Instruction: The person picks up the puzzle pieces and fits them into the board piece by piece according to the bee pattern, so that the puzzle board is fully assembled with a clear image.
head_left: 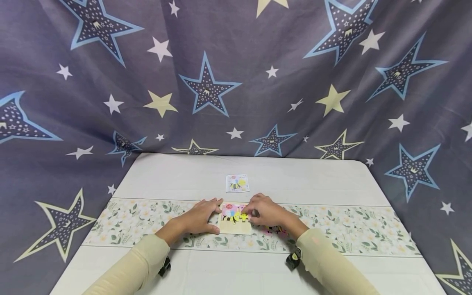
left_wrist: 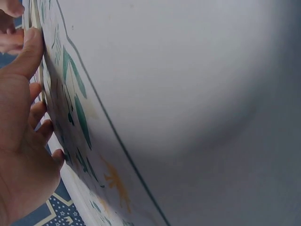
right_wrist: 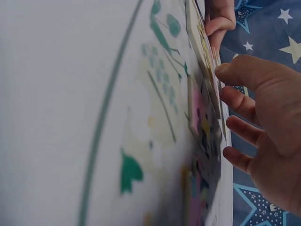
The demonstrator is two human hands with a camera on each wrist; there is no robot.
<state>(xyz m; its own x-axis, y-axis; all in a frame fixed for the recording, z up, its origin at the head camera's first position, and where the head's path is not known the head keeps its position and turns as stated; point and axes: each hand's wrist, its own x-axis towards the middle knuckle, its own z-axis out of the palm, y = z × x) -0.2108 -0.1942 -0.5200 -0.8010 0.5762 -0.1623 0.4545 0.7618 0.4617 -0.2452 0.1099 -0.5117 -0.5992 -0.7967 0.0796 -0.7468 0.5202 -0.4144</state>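
Note:
A shallow puzzle board [head_left: 235, 228] lies on the table, its upper part filled with a bee picture and its lower strip bare and pale. My left hand [head_left: 200, 216] braces the board's left side, thumb near the lower corner and fingers reaching toward the upper one. Over the board's right half, my right hand [head_left: 266, 211] pinches a yellow puzzle piece [head_left: 244, 217] with thumb and fingertips, low against the picture. The right wrist view has the thumb [right_wrist: 228, 70] right at the board's edge; the piece is largely hidden there.
Loose pink and black puzzle pieces [head_left: 275, 230] lie to the right of the board, partly under my right forearm. A bee picture card [head_left: 237, 183] is flat beyond the board. A floral band [head_left: 350, 225] crosses the white table [head_left: 177, 176], with a star-patterned curtain [head_left: 236, 82] behind.

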